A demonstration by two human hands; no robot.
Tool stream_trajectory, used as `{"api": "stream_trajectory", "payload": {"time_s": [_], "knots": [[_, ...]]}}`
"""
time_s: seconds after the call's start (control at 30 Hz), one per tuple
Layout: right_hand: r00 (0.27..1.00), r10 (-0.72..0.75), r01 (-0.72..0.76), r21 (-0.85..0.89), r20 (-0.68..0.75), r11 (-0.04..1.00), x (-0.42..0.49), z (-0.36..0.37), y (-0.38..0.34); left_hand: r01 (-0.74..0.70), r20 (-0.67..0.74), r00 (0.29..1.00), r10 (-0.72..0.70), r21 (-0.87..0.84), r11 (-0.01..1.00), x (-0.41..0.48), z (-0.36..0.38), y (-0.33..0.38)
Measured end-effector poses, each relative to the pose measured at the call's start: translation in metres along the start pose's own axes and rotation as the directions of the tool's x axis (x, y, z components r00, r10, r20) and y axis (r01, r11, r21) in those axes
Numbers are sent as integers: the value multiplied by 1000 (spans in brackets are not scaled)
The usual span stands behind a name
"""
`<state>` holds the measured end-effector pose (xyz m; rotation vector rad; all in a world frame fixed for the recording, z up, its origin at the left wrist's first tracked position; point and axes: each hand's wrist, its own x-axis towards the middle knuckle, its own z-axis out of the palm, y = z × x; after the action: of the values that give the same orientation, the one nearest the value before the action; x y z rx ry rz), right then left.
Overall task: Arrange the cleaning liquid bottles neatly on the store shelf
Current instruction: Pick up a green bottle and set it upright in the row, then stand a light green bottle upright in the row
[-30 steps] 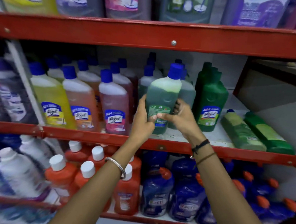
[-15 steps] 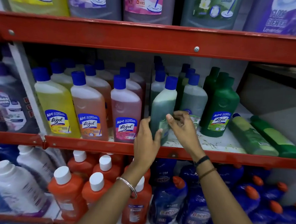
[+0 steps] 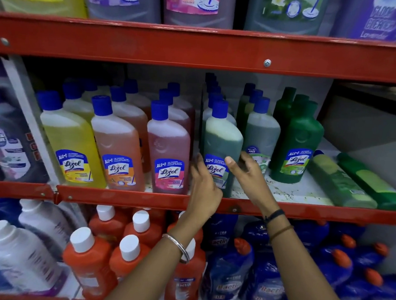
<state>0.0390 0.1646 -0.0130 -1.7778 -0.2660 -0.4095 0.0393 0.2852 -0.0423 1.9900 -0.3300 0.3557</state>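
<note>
A green Lizol bottle [image 3: 223,137] with a blue cap stands upright at the front of the middle shelf [image 3: 118,197], its label facing me. My left hand [image 3: 205,185] presses its lower left side. My right hand [image 3: 249,177] holds its lower right edge, thumb on the label. To its left stand rows of pink [image 3: 169,147], orange [image 3: 117,144] and yellow [image 3: 71,138] bottles. A grey-green bottle [image 3: 261,133] and dark green bottles [image 3: 298,145] stand to its right.
Two green bottles [image 3: 340,181] [image 3: 375,183] lie on their sides at the shelf's right end, with bare white shelf in front of the dark green ones. Large cleaner jugs fill the top shelf [image 3: 199,47]. Orange and blue bottles [image 3: 228,273] crowd the bottom shelf.
The green bottle came down from the air onto the shelf front and was turned so its label faces out. Both hands stayed on its lower part.
</note>
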Motion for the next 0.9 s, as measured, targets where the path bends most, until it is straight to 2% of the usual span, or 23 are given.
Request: {"api": "stream_trajectory", "payload": {"time_s": [0.1, 0.2, 0.3, 0.4, 0.47, 0.53, 0.63, 0.7, 0.8, 0.9], "knots": [[998, -6, 6, -7, -60, 1000, -3, -1, 8, 35, -23, 999, -36, -24, 999, 2, -1, 3], [1000, 20, -20, 47, -11, 999, 1, -1, 11, 38, -77, 996, -38, -1, 999, -5, 1, 5], [999, 26, -28, 75, 28, 997, 7, 1, 11, 18, -71, 997, -16, 27, 999, -5, 3, 2], [1000, 16, -16, 68, 12, 998, 5, 3, 12, 25, -48, 999, -25, 13, 1000, -3, 3, 3], [1000, 2, -2, 39, 9, 999, 1, 2, 12, 1, -96, 995, -2, -10, 1000, -9, 5, 10], [1000, 13, -13, 0, -18, 1000, -5, -3, 10, -137, -220, 966, 135, 8, 991, -19, 9, 21], [998, 3, -6, -43, -64, 999, -18, -32, 0, -419, -323, 850, 415, 60, 906, -32, 23, 43], [993, -16, 5, -90, -117, 996, -26, -69, -8, -502, -290, 825, 485, 22, 865, -31, 41, 63], [969, -46, -6, -210, -242, 978, -35, -138, -9, -518, -186, 848, 496, -92, 851, -24, 77, 98], [914, -39, -122, -367, -403, 922, -38, -200, 4, -508, -70, 861, 504, -82, 857, -14, 120, 121]]}}
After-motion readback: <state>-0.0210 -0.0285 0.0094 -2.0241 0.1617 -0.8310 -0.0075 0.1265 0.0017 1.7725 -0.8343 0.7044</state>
